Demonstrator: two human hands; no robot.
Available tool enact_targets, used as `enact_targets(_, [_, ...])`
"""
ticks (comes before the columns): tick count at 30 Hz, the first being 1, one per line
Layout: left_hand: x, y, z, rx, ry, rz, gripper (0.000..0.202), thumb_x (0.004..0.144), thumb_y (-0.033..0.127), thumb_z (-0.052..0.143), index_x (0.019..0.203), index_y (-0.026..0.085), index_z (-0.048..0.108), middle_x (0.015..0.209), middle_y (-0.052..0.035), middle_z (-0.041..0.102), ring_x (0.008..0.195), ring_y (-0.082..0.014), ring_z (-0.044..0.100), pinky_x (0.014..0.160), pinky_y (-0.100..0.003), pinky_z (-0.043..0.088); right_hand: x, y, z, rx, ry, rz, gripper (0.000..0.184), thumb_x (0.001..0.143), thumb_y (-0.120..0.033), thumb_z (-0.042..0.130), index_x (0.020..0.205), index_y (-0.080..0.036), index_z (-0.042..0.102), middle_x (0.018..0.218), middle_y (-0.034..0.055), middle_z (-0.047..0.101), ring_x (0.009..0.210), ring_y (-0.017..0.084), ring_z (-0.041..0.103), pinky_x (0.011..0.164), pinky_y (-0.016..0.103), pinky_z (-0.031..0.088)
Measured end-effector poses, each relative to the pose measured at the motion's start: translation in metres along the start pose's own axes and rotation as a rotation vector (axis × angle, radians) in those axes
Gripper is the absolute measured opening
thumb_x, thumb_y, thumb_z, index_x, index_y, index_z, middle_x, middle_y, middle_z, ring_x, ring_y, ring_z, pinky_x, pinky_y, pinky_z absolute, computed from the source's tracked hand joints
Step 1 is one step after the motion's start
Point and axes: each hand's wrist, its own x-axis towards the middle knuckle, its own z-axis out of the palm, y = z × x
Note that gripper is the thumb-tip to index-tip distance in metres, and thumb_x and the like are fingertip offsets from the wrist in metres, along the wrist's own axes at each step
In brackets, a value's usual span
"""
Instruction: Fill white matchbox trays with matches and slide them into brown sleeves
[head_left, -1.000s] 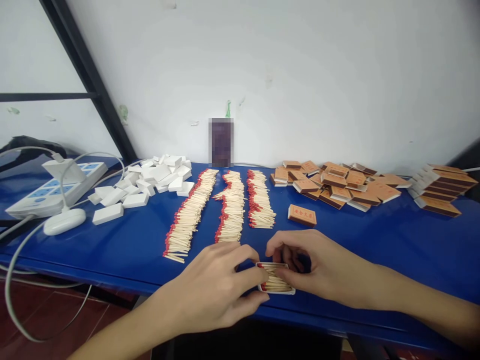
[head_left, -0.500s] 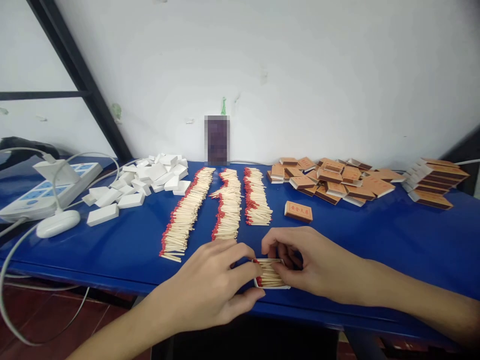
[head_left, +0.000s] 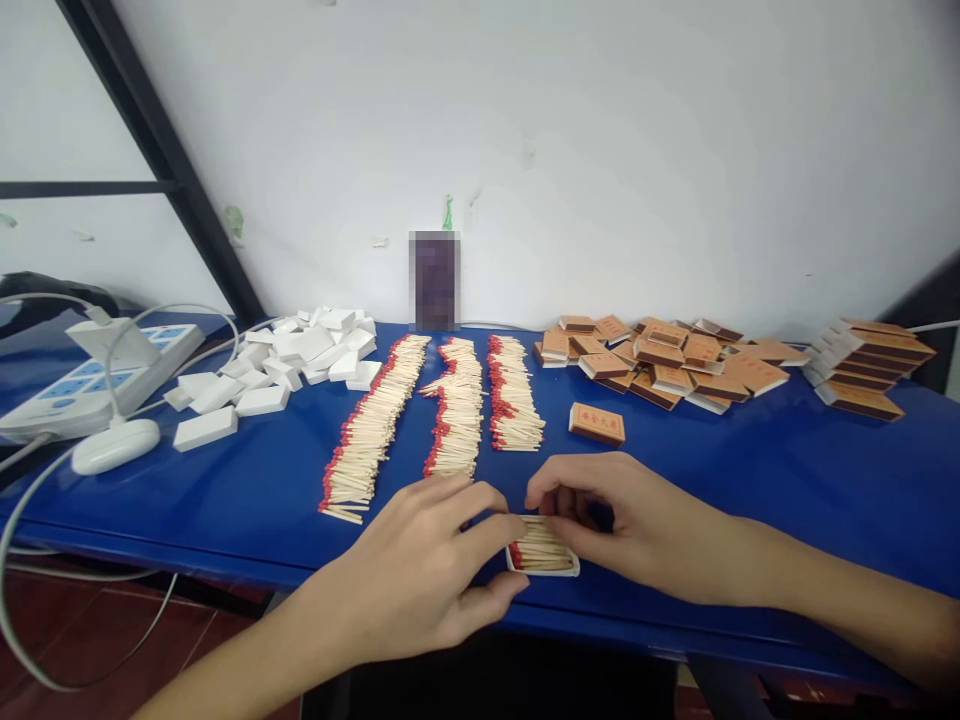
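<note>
Between left hand (head_left: 431,570) and right hand (head_left: 641,525), the white tray (head_left: 553,573) of matches (head_left: 544,552) stays on the table (head_left: 247,520); more red heads (head_left: 515,556) show than before. Fingers bend around it; whether they grip, I cannot tell.

- Lone matchbox (head_left: 597,424): a row of red Chinese characters on its orange top; the first two read 安全, the third looks like 火, and the last is too blurred to be sure of.
- Pile of matchboxes (head_left: 660,352): red characters on several orange tops, too small to read.
- Power strip (head_left: 99,385): blue panels, any lettering too small to make out.
</note>
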Motion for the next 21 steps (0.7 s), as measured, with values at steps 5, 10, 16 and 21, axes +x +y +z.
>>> enact_targets(5, [-0.001, 0.0, -0.001, 0.009, 0.009, 0.043, 0.016, 0.096, 0.025, 0.058, 0.111, 0.02, 0.063, 0.107, -0.0048, 0.064, 0.086, -0.0179, 0.063, 0.08, -0.034, 0.054, -0.001, -0.002, 0.001, 0.005, 0.017, -0.055, 0.008, 0.089, -0.016, 0.057, 0.093, -0.02, 0.063, 0.076, -0.0011, 0.063, 0.062, 0.012, 0.055, 0.057, 0.023, 0.046])
enact_targets(10, [-0.001, 0.0, 0.0, 0.01, 0.03, 0.034, 0.021, 0.096, 0.028, 0.06, 0.114, 0.019, 0.061, 0.104, -0.0051, 0.065, 0.087, -0.0193, 0.063, 0.08, -0.035, 0.054, 0.003, 0.014, 0.0, -0.187, 0.232, -0.115, 0.015, 0.097, -0.022, 0.05, 0.098, -0.019, 0.064, 0.075, 0.0005, 0.064, 0.06, 0.012, 0.056, 0.056, 0.024, 0.045])
enact_targets(16, [0.0, -0.001, 0.002, 0.012, 0.0, 0.021, 0.02, 0.096, 0.03, 0.058, 0.114, 0.02, 0.062, 0.1, -0.0044, 0.066, 0.086, -0.0193, 0.064, 0.08, -0.035, 0.054, 0.016, 0.042, 0.002, -0.501, 0.36, -0.205, 0.02, 0.095, -0.019, 0.051, 0.102, -0.018, 0.07, 0.071, 0.0027, 0.064, 0.061, 0.015, 0.057, 0.057, 0.026, 0.044])
enact_targets(21, [-0.001, 0.0, 0.001, 0.004, -0.02, 0.014, 0.019, 0.096, 0.03, 0.058, 0.112, 0.02, 0.063, 0.1, -0.0042, 0.066, 0.085, -0.0187, 0.064, 0.079, -0.034, 0.055, 0.021, 0.044, 0.001, -0.536, 0.345, -0.208, 0.021, 0.096, -0.021, 0.051, 0.099, -0.018, 0.072, 0.07, 0.0032, 0.065, 0.061, 0.015, 0.059, 0.06, 0.027, 0.047])
